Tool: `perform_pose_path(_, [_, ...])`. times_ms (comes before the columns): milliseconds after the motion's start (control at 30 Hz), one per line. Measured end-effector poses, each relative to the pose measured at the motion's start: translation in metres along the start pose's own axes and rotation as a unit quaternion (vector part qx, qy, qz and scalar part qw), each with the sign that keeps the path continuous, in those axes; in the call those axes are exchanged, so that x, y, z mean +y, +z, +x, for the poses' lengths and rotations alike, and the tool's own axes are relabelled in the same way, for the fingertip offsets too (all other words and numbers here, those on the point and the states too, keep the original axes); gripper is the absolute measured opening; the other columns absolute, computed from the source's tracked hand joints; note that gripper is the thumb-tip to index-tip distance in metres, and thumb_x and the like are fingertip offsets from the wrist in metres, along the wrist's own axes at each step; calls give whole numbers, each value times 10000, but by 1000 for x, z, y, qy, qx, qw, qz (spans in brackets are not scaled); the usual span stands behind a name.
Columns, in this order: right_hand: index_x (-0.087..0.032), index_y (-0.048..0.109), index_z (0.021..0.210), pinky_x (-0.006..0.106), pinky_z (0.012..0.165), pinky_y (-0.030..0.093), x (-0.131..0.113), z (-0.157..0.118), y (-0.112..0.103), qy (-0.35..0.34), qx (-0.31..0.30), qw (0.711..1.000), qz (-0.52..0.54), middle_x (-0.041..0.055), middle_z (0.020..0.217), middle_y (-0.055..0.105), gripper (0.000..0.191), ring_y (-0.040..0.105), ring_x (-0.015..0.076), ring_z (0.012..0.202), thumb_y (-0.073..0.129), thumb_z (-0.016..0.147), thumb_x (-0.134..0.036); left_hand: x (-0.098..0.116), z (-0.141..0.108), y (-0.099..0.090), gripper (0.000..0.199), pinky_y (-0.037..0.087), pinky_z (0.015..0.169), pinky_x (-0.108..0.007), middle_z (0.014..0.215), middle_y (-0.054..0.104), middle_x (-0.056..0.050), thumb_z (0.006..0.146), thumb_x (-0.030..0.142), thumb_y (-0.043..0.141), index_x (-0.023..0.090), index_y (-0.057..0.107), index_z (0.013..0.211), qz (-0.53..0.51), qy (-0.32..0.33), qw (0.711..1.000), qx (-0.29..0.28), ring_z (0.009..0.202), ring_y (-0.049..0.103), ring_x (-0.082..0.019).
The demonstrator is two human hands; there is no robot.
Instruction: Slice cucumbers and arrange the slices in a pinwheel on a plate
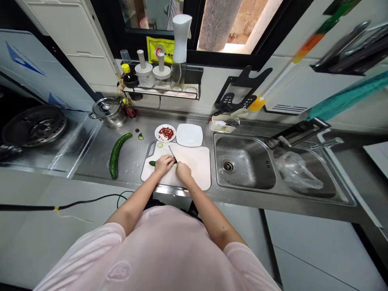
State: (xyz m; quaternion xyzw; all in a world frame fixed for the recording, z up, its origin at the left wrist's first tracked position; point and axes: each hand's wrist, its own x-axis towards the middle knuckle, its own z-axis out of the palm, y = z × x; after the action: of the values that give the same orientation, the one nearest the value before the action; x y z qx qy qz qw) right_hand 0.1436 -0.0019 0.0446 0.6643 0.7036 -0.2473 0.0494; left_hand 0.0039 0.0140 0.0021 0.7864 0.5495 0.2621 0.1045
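Note:
A white cutting board (198, 167) lies on the steel counter in front of me. My left hand (164, 164) is closed over a piece of cucumber (152, 163), whose dark green end sticks out to the left. Wrapped round the handle of a knife is my right hand (183, 173). The knife blade (172, 152) points up and to the left, beside the fingers of my left hand. A pale round slice (159, 145) rests near the board's upper left corner. On the counter to the left lies a whole curved cucumber (114, 157).
Behind the board stand a plate of chopped red pieces (166, 133) and a white square plate (189, 135). A lidded steel pot (109, 112) is at the back left, with small green scraps (140, 137) nearby. To the right is a sink (245, 161).

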Motion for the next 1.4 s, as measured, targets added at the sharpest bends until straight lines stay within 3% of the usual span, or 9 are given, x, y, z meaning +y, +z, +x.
perform_pose_path(467, [-127,557,1038,276,748,442,24,-45,14,26,-33,999,-31,147,974,651,243,629,215,938,361,894,-143,1,-1,-1,224,417,761,-273,950,648,-32,897,339,475,235,673,899,-6,-4,1000,-1,883,549,-154])
perform_pose_path(800, [-127,561,1032,291,724,449,22,-35,9,16,-37,999,-25,153,965,655,262,635,230,923,363,862,-105,0,-1,0,221,424,777,-272,960,651,-29,896,340,477,237,672,905,-11,-4,1000,0,899,553,-153])
perform_pose_path(1200, [-127,552,1060,270,732,443,1,0,0,2,-8,1000,0,141,972,661,273,632,213,939,364,863,-107,0,0,-1,207,433,757,-277,962,654,-29,890,320,487,244,679,904,-8,3,1000,3,880,560,-156])
perform_pose_path(1400, [-128,547,1074,278,758,439,-1,1,-1,8,-11,1000,6,146,991,657,269,627,213,956,356,885,-134,1,0,-2,216,432,757,-273,953,655,-21,893,332,481,247,679,905,-7,5,1000,4,877,556,-152])
